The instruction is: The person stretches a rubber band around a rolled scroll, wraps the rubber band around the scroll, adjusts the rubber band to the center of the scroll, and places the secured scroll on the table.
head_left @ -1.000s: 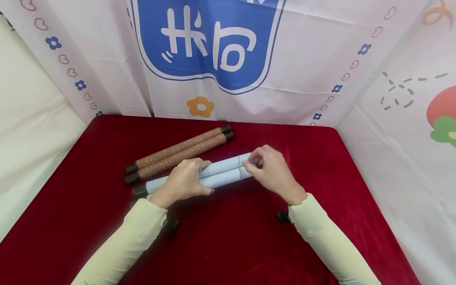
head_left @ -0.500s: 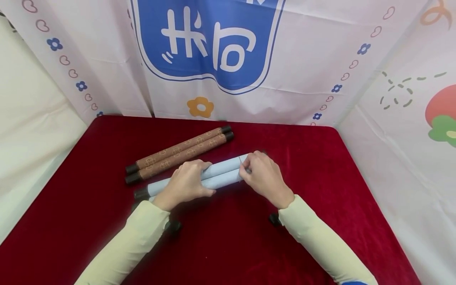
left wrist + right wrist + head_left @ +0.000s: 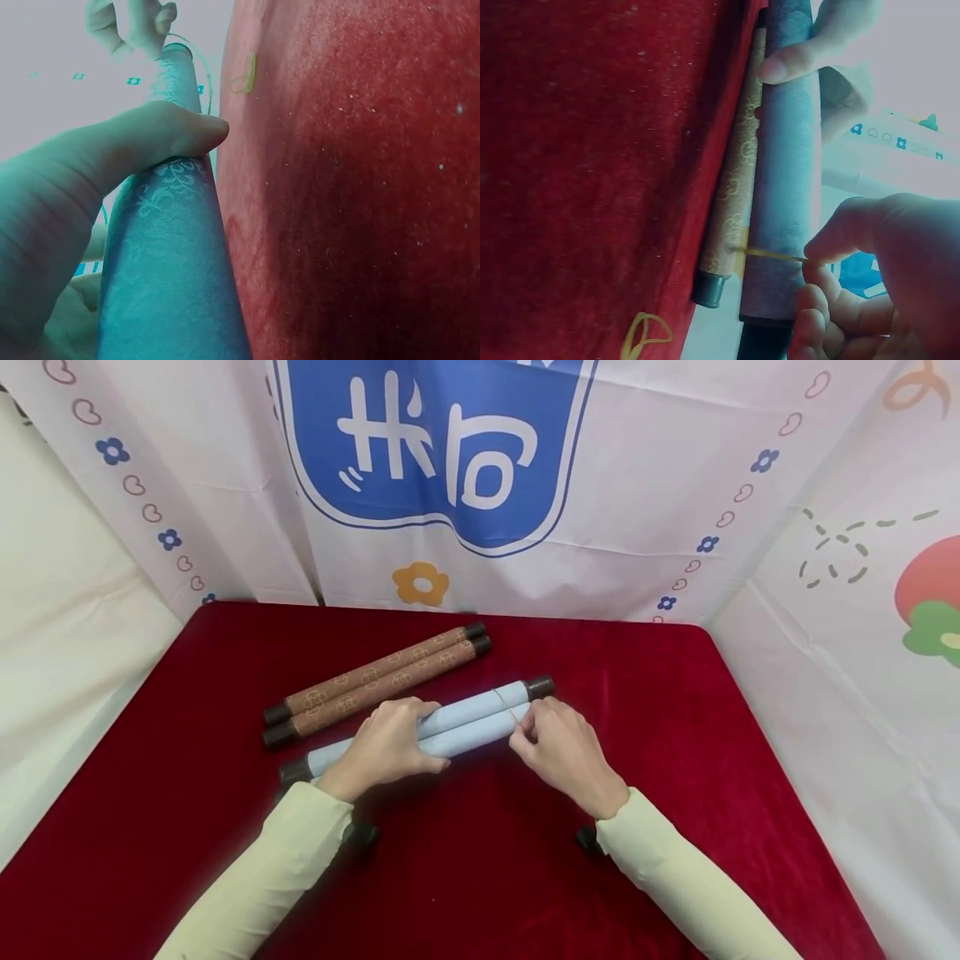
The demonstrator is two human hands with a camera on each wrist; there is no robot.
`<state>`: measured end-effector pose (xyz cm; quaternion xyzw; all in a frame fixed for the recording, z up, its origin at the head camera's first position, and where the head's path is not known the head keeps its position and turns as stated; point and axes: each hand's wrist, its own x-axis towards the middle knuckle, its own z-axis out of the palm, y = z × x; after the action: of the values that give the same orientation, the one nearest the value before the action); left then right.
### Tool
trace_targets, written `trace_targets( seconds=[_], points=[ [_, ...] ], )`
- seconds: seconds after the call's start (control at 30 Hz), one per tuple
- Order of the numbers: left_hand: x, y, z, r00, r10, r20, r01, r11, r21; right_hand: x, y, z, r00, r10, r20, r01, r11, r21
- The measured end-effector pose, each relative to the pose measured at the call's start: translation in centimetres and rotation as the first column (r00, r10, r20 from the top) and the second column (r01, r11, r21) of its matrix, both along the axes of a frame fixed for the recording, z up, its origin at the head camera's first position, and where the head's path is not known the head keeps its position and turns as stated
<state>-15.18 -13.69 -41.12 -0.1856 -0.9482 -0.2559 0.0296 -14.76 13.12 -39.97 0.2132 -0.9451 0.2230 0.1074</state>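
Two pale-blue scrolls point(image 3: 472, 711) with dark end caps slanted side by side across the red velvet cloth point(image 3: 465, 868) in the head view, nearer to me than a pair of brown scrolls point(image 3: 386, 686) set at a like angle. My left hand point(image 3: 384, 743) was clamped over both blue ones, left of their middle, with the fingers on the far side and the thumb on the near side. My right hand point(image 3: 566, 747), well apart from it, pinched a thin elastic band point(image 3: 505, 702) drawn slantwise over them near the right end; it hid the nearer scroll's right cap. Behind the table hung a white curtain point(image 3: 217, 468) with a blue shield emblem point(image 3: 442, 503) and an orange flower point(image 3: 406, 585). From my left wrist, my thumb lay across one blue scroll's leafy brocade, and my right fingers showed at its far end; I could not tell from there whether they touched it. From my right wrist, the band ran taut and yellowish from the blue scroll to my thumb and finger, with a gold-patterned brown scroll beyond and a loose-looking yellow loop point(image 3: 644, 339) against the red.
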Motion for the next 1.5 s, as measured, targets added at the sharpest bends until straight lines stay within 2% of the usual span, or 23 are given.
trace_targets(
  seconds=[0.2,0.37,0.6,0.73,0.97,1.1,1.3,1.37,1.5],
  points=[
    [0.0,0.2,0.2,1.0,-0.003,0.021,0.004,1.0,-0.013,0.3,0.3,-0.5,1.0,0.005,0.01,-0.005,1.0,0.009],
    [-0.2,0.4,-0.1,0.999,0.008,0.043,-0.007,1.0,-0.021,0.4,0.5,-0.5,1.0,0.018,-0.02,-0.019,0.999,-0.04],
    [-0.4,0.6,-1.0,0.998,0.007,0.063,-0.004,0.999,-0.043,0.0,0.1,0.4,0.994,0.044,-0.097,-0.055,0.991,-0.119],
    [-0.4,1.1,-1.2,0.996,0.013,0.09,-0.008,0.998,-0.056,-0.4,-0.2,1.3,0.989,0.072,-0.13,-0.094,0.981,-0.17],
    [-0.9,3.5,-1.3,0.992,0.062,0.11,-0.041,0.981,-0.187,-1.0,-0.8,2.8,0.977,0.128,-0.17,-0.171,0.948,-0.268],
    [-1.9,5.8,-1.3,0.991,0.059,0.12,-0.034,0.978,-0.205,-1.1,-1.1,3.3,0.98,0.139,-0.143,-0.177,0.937,-0.302],
    [-3.8,8.7,-0.8,0.979,-0.016,0.205,0.038,0.994,-0.103,-0.6,-1.2,3.6,0.986,0.165,-0.027,-0.163,0.916,-0.366],
    [-4.3,9.2,-0.7,0.972,-0.045,0.232,0.063,0.996,-0.071,-0.4,-0.9,3.8,0.981,0.194,0.013,-0.173,0.904,-0.391],
    [-5.2,9.4,-0.5,0.959,-0.064,0.275,0.072,0.997,-0.018,-0.2,-0.1,3.8,0.952,0.29,0.096,-0.217,0.863,-0.457]
  ],
)
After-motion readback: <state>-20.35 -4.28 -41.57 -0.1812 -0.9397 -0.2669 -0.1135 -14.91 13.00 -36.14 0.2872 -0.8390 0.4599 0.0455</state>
